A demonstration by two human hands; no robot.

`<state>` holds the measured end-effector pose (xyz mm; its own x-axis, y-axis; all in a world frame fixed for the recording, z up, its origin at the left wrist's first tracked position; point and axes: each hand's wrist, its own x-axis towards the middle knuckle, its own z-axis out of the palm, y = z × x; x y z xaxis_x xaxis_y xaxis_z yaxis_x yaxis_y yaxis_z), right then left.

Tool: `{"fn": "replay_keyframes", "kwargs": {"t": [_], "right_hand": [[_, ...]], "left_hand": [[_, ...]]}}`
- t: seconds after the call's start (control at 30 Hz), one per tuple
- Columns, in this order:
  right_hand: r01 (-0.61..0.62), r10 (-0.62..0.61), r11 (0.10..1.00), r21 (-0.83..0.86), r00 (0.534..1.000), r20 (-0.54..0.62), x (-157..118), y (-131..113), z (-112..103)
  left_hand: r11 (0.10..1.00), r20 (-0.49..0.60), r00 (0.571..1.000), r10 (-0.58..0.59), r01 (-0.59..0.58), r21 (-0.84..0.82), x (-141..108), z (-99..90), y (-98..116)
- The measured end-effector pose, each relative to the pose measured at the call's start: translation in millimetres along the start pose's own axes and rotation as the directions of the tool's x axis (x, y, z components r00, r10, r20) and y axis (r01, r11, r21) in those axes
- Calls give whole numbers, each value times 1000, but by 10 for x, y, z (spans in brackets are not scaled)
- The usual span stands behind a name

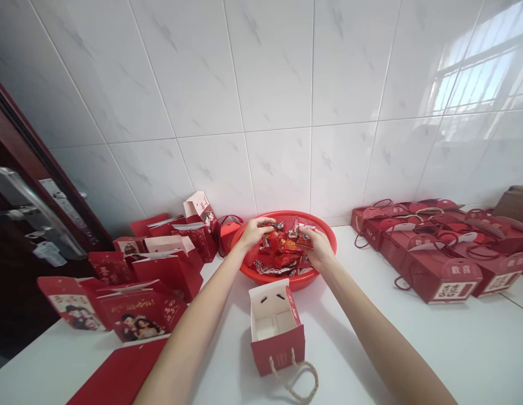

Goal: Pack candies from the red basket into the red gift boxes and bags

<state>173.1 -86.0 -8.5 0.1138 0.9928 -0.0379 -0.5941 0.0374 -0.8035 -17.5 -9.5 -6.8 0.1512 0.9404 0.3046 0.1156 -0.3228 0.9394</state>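
Note:
A red plastic basket [327,225] with a perforated wall holds a heap of wrapped candies [287,246], mostly in red shiny wrappers. Over its left side, my left hand [255,233] has thumb and fingers closed on a small dark-and-white wrapped candy [279,226] at the fingertips. My right hand [319,250] reaches in from the right, its fingers closed around a red-and-clear candy packet [304,232]. Between my forearms, in front of the basket, stands an open red gift box [279,350]. Its pale inside shows nothing in it, and a rope handle [301,388] hangs toward me.
Several open red paper boxes [164,270] crowd the table's left side, with a flat red piece [118,374] nearer me. Closed red gift boxes [430,264] stand in rows on the right. A tiled wall [278,169] rises behind; a dark door [29,253] is at far left.

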Motion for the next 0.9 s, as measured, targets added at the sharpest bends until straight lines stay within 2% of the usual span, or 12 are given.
{"fn": "replay_keyframes", "kwargs": {"t": [0.33, 0.53, 0.7, 0.77, 0.9], "right_hand": [[-26, 27, 998, -50, 999, 31, -48, -19, 9], [-42, 48, 996, -77, 996, 76, -50, -20, 2], [-91, 129, 978, -187, 970, 204, -107, -25, 21], [-99, 154, 962, -254, 966, 208, -122, -23, 32], [-73, 126, 956, -285, 977, 175, -126, -9, 40]], "left_hand": [[994, 34, 999, 10, -6, -112, -63, 21, 46], [997, -105, 994, 23, -31, -68, -54, 26, 25], [998, -181, 982, 45, -51, -29, -66, 25, 37], [998, -170, 985, 37, -45, -41, -75, 34, 61], [994, -69, 998, 10, -17, -107, -90, 57, 106]]}}
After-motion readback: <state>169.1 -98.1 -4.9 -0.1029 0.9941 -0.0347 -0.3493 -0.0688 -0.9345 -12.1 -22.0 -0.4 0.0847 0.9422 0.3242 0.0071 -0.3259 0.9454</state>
